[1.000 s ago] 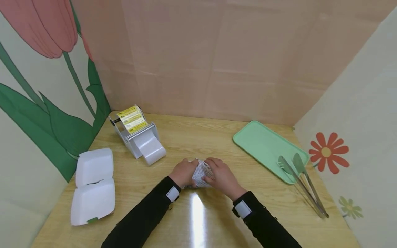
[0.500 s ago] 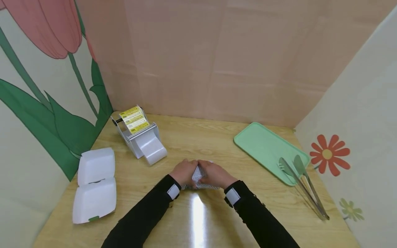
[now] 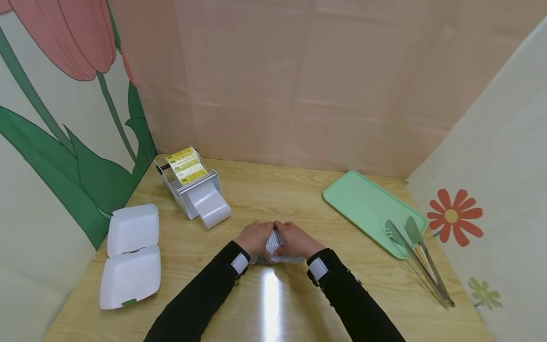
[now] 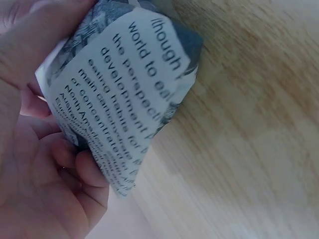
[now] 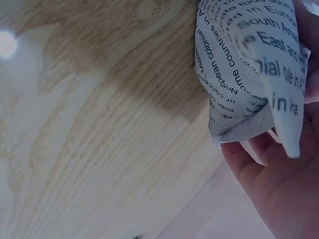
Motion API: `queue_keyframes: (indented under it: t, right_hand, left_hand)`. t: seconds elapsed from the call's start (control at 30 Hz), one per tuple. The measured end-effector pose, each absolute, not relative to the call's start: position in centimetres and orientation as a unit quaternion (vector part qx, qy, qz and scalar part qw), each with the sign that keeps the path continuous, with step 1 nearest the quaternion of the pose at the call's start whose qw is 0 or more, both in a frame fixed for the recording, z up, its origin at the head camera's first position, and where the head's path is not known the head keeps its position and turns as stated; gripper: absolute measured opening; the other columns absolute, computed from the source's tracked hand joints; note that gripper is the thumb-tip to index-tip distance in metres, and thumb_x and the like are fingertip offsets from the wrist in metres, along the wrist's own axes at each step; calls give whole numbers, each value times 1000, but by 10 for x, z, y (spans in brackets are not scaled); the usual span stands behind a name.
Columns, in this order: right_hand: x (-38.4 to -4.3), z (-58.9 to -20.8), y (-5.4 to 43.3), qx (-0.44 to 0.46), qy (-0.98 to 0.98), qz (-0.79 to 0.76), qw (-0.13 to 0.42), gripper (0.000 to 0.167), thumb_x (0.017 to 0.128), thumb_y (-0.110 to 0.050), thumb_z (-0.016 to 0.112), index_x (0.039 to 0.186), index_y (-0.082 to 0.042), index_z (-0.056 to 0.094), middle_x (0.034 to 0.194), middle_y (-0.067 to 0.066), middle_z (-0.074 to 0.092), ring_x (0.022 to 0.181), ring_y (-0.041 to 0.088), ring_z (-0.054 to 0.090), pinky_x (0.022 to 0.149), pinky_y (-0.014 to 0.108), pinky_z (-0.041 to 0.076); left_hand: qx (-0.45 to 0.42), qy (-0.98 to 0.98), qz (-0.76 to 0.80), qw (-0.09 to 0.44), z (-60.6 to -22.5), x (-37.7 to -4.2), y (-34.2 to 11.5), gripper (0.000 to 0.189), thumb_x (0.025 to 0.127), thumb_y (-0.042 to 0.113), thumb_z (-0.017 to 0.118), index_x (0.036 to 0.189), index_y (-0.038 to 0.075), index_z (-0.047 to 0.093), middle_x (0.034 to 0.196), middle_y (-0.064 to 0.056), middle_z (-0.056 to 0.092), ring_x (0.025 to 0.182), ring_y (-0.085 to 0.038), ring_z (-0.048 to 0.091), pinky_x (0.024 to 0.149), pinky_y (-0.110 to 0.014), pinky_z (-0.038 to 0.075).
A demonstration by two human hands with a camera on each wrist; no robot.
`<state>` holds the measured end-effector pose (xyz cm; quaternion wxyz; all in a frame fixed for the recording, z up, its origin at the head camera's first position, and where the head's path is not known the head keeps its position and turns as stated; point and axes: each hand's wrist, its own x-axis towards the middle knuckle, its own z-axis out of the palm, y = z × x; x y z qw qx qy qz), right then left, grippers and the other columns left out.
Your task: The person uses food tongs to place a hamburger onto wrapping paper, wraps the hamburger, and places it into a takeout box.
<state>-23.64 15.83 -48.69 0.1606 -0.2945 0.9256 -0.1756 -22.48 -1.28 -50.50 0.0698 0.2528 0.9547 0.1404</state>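
Observation:
A small parcel wrapped in newsprint-patterned paper (image 3: 273, 243) sits at the middle of the wooden table between both hands. My left hand (image 3: 255, 238) holds its left side, thumb toward the top. From the right, my right hand (image 3: 297, 241) grips it, the two hands nearly meeting at the far top. In the left wrist view, a pointed fold of the printed paper (image 4: 114, 94) sticks out past curled fingers (image 4: 92, 169). The right wrist view shows a loose paper corner (image 5: 286, 119) hanging near the palm, with fingers (image 5: 241, 162) under the end. What is inside the wrapping is hidden.
At the back left stands a label dispenser (image 3: 188, 185) with yellow labels and a strip hanging out. An open white clamshell box (image 3: 130, 275) lies at left. To the right, metal tongs (image 3: 427, 270) with green tips rest over a green tray (image 3: 359, 204).
My right hand has moved left and closer to my left hand, covering more of the paper's top. A paper edge now shows below it. The left hand has hardly moved.

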Motion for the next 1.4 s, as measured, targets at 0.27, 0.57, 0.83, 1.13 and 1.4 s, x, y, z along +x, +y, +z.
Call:
queue_keyframes:
  t: [0.27, 0.57, 0.83, 1.13, 1.4]
  right_hand:
    - [-236, -492, 157, -315, 929, -159, 112, 91, 70, -33, 89, 139, 4, 44, 121, 20, 62, 118, 39, 53, 94, 48, 48]
    - [-238, -498, 156, -314, 939, -121, 76, 92, 66, -30, 93, 138, 5, 48, 125, 20, 62, 117, 38, 55, 97, 46, 47]
    - [-240, -499, 155, -320, 939, -95, 81, 84, 70, -28, 90, 137, 4, 52, 134, 20, 57, 124, 39, 51, 105, 46, 41]
    - [-235, -496, 162, -306, 942, -105, 95, 85, 72, -28, 89, 140, 4, 49, 139, 22, 53, 128, 40, 47, 107, 47, 38]
    - [-232, -500, 165, -302, 942, -112, 96, 86, 72, -27, 90, 141, 3, 48, 139, 22, 53, 129, 41, 46, 108, 48, 37]
  left_hand:
    - [269, 945, 182, 36, -512, -230, -14, 86, 62, 42, 93, 132, 7, 57, 115, -3, 68, 101, -21, 62, 93, -34, 48]
    - [256, 905, 326, 94, -512, -234, -33, 89, 69, 30, 92, 142, 3, 48, 134, -9, 58, 117, -23, 56, 104, -37, 41]
    - [164, 905, 391, 14, -493, -209, -79, 43, 89, 16, 75, 127, 0, 62, 127, -15, 64, 114, -32, 60, 97, -45, 47]
    - [-98, 891, 423, -130, -485, -200, -145, 27, 97, 22, 62, 109, -2, 68, 105, -20, 70, 95, -35, 66, 83, -47, 51]
    - [-188, 913, 359, -46, -498, -209, -167, 49, 101, 42, 50, 111, -3, 67, 110, -24, 68, 102, -42, 62, 85, -52, 46]
